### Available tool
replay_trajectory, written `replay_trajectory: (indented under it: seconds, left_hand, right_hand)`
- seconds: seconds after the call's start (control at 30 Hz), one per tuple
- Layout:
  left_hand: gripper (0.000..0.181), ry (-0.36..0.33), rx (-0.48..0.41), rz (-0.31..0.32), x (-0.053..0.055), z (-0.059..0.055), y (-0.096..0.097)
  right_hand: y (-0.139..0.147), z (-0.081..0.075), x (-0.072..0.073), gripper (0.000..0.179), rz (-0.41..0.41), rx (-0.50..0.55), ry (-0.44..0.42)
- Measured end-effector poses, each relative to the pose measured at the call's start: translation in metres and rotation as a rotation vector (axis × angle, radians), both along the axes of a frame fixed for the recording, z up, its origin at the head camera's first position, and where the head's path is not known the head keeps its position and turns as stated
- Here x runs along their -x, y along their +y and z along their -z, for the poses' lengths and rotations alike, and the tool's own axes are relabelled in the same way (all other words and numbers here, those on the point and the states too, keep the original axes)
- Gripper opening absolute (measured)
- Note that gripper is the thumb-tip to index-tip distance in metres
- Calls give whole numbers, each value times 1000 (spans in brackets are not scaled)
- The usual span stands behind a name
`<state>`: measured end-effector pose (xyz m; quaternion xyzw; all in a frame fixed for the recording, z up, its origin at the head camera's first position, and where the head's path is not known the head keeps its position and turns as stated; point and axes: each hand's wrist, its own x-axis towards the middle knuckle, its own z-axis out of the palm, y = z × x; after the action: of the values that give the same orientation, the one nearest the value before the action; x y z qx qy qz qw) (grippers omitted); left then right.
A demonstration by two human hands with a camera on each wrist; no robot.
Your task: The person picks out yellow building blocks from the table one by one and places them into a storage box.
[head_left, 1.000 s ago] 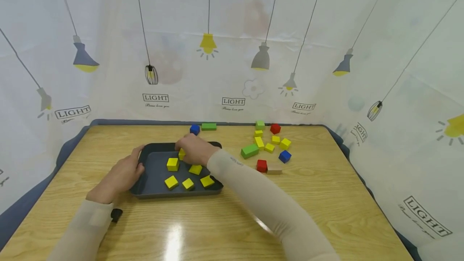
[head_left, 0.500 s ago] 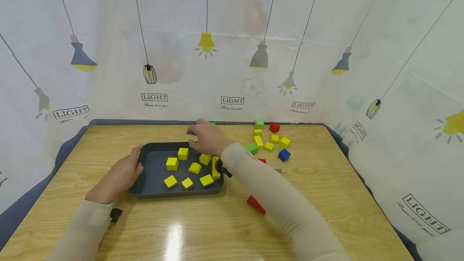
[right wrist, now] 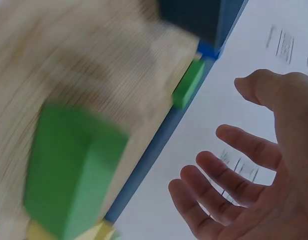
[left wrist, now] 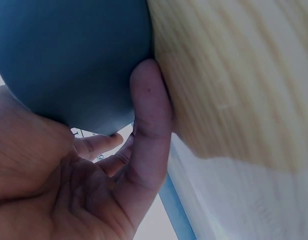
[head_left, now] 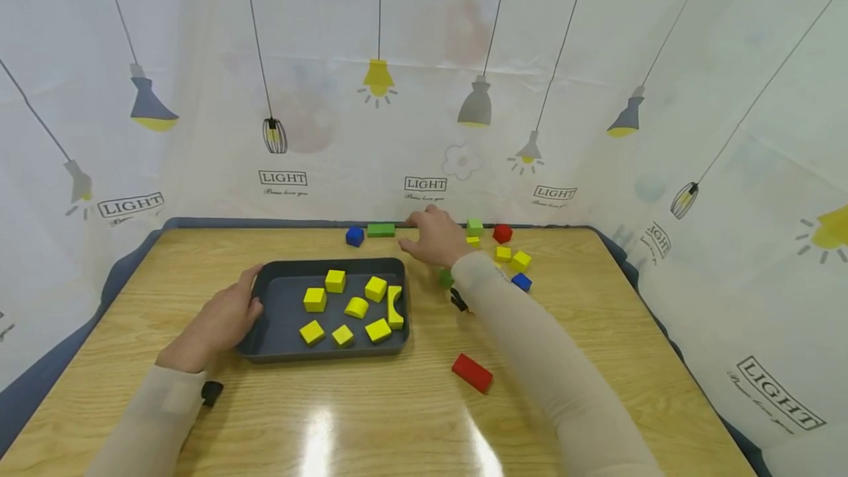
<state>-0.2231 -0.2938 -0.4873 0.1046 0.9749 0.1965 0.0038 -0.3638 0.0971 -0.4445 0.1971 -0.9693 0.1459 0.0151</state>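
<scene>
My left hand (head_left: 221,319) grips the left end of a dark grey tray (head_left: 281,326). In the left wrist view, one finger (left wrist: 151,110) lies against the tray's outer wall. Several yellow blocks lie in the tray, among them a yellow cube (head_left: 335,280) and a notched yellow block (head_left: 394,307) along the right side. To the right of the tray, my right hand (head_left: 437,238) hovers over the table with nothing in it. Its fingers are spread and loosely bent in the right wrist view. Near it is a green block (right wrist: 69,170), mostly hidden in the head view.
A blue cube (head_left: 355,236) and a flat green block (head_left: 380,230) lie behind the tray. Right of my hand are a red block (head_left: 503,233), several yellow blocks and another blue cube (head_left: 522,282). A red rectangular block (head_left: 472,373) lies nearer the front.
My right hand has let go of a yellow cube in the tray, lifted out and moved right, past the back blocks. The left hand has stayed on the tray.
</scene>
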Motion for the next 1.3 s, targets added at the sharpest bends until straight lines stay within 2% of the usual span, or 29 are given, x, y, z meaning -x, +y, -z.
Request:
replay_trajectory:
  seconds: [0.17,0.37,0.57,0.9,1.07,1.3]
  left_hand:
    - [68,-6,-7,-3,0,-1,0]
    - [68,8,-4,5,0,0,0]
    - [67,31,-5,12,-1,1,0]
    - [68,27,4,-5,-1,1,1]
    - [68,27,1,1,-2,1,1]
    - [68,20,7,-8,-1,1,1]
  right_hand:
    - [32,9,12,56,65,34,-33]
    - [65,14,15,54,143,56,-88]
    - [87,15,16,46,131,86,-101]
    - [98,28,23,33,177,146,-133]
    - [99,28,23,24,185,149,-123]
    - [100,27,23,25,184,143,-117]
